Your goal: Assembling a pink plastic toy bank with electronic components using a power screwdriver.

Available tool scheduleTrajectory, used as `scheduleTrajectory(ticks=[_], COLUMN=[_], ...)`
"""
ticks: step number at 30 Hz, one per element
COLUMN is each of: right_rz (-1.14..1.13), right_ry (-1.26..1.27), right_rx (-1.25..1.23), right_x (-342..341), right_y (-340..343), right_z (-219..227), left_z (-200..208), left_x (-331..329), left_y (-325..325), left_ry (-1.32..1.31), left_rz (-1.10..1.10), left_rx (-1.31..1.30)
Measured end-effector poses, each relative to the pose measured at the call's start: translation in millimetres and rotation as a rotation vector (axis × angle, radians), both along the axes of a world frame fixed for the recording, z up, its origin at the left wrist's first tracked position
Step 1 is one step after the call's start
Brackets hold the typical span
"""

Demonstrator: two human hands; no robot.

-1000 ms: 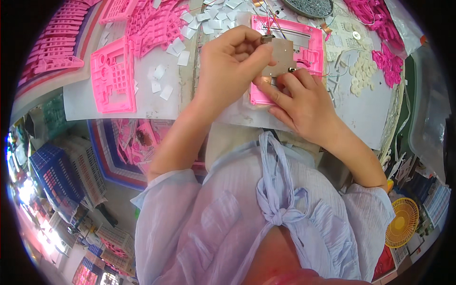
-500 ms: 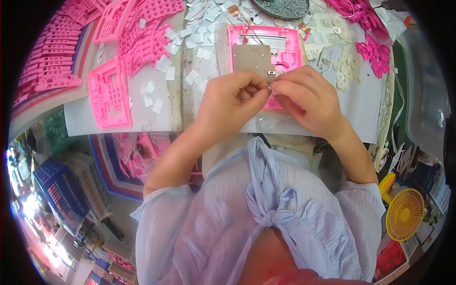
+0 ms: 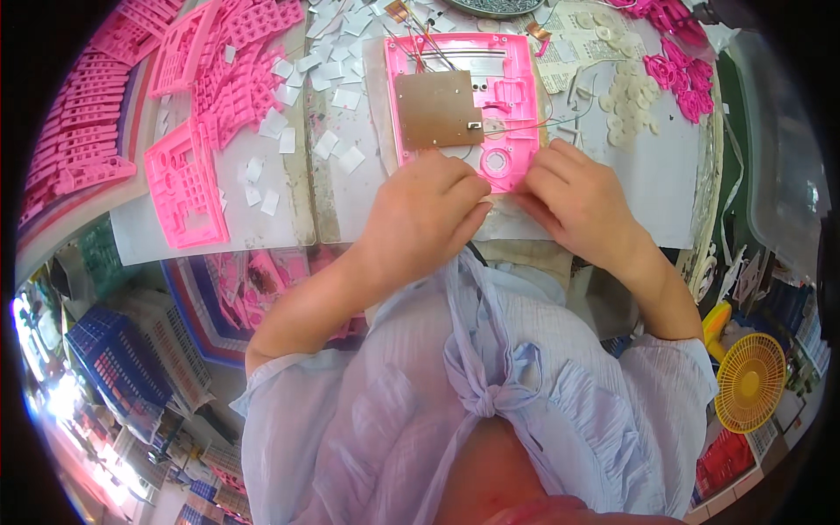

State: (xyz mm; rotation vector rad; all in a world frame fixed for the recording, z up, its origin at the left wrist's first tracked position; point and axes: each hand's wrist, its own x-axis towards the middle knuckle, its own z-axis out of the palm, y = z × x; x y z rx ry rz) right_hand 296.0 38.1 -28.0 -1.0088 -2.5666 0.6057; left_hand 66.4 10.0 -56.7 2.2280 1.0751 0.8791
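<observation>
A pink plastic housing [image 3: 522,52] lies in front of me with its inside facing up. A brown circuit board [image 3: 437,109] covers its left part, and thin wires [image 3: 422,37] rise from the top. A round ring-shaped seat [image 3: 496,161] shows near the housing's lower right. At the lower left edge, my left hand [image 3: 429,206] is closed with thumb and forefinger pinched; anything between them is hidden. My right hand [image 3: 577,203] is closed at the lower right corner, fingertips bent by the housing, and what they grip cannot be made out. Thin wires [image 3: 538,124] run rightward from the board.
Pink panels [image 3: 184,184] and stacked pink parts [image 3: 87,131] fill the left side. White square pieces [image 3: 337,66] lie scattered beside the housing. To the right are pale discs [image 3: 626,109] and pink cord bundles [image 3: 678,83]. A round tray [image 3: 494,7] of small metal parts stands behind.
My hands have come down toward me from over the board to the housing's lower edge and moved apart. The ring-shaped seat and more of the board are now uncovered.
</observation>
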Motion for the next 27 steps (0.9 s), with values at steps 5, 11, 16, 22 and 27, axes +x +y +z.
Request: scheduleTrajectory(ticks=[5, 11, 16, 22, 27], right_rz=[-0.072, 0.061, 0.069, 0.169, 0.195], right_ry=[0.118, 0.152, -0.105, -0.213, -0.201], right_rx=[-0.074, 0.176, 0.353, 0.144, -0.006], right_x=[5, 17, 10, 0, 1], right_y=[5, 7, -6, 12, 30], right_z=[-14, -28, -13, 4, 4], left_z=[-3, -4, -4, -5, -5], left_x=[-3, -2, -4, -6, -7], left_y=[-1, 1, 0, 0, 1], left_ry=[0.030, 0.039, 0.025, 0.052, 0.053], left_rz=[-0.001, -0.008, -0.018, -0.024, -0.043], left_rx=[-0.002, 0.031, 0.039, 0.030, 0.001])
